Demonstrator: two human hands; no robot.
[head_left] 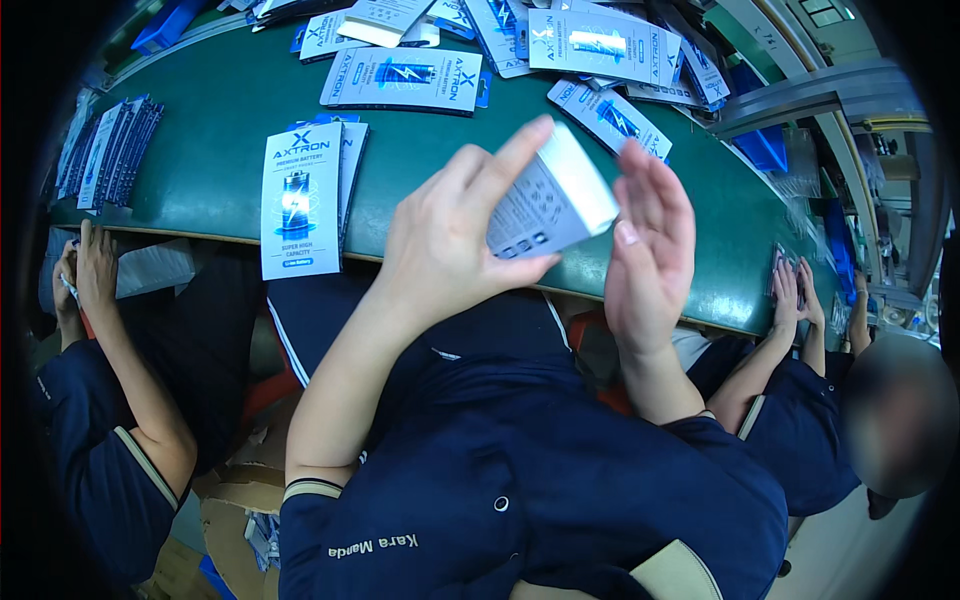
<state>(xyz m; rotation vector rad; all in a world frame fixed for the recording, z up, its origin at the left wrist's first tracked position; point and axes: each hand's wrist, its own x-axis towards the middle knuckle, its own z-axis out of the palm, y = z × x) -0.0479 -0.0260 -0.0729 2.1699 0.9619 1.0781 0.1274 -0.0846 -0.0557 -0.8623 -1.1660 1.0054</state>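
Note:
My left hand (pixel 435 235) grips a white and grey-blue battery box (pixel 540 210) between thumb and fingers, tilted above the table's front edge. The box's white side faces up toward the right, and small print covers its grey face. Beside its right end is my right hand (pixel 652 255), fingers stretched out and slightly blurred; whether the thumb touches the box I cannot tell. Left of my left hand, two white and blue battery packages (pixel 302 200) lie overlapped, the front one jutting past the table edge.
Many battery packages (pixel 405 80) lie heaped at the far side of the green table (pixel 215 130). A row of packages (pixel 105 155) stands at left. Co-workers' hands (pixel 95 270) (pixel 795 295) are at both sides. Below left is an open cardboard box (pixel 235 530).

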